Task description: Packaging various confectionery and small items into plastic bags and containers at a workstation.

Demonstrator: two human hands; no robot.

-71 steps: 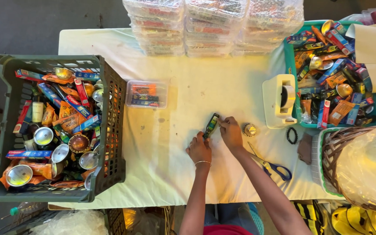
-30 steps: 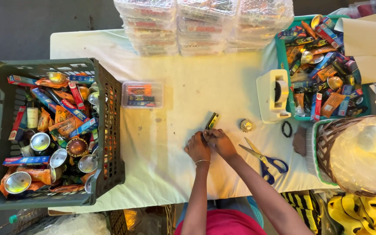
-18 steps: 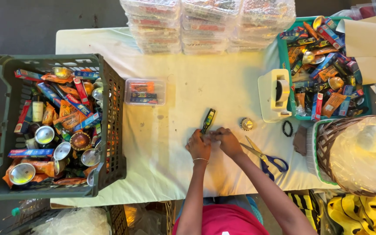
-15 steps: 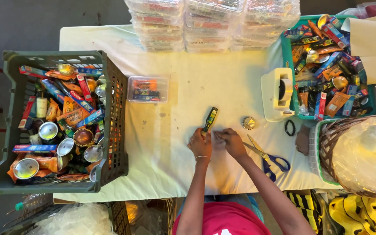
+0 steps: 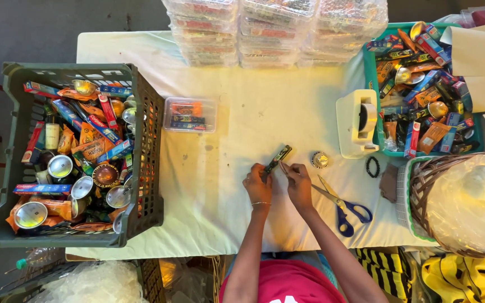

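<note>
Table (image 5: 242, 140): packet (image 5: 277, 160) between both hands' grip

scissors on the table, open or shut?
Open. The scissors lie flat on the table right of the right hand, blades slightly parted in a narrow V, blue handles apart.

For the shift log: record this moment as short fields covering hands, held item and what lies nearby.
left hand: holds the lower end of a small dark packet
right hand: fingertips at the packet
table: pale cloth cover
right of hands: blue-handled scissors, small foil round, tape dispenser
left: grey crate of tins and packets
</note>
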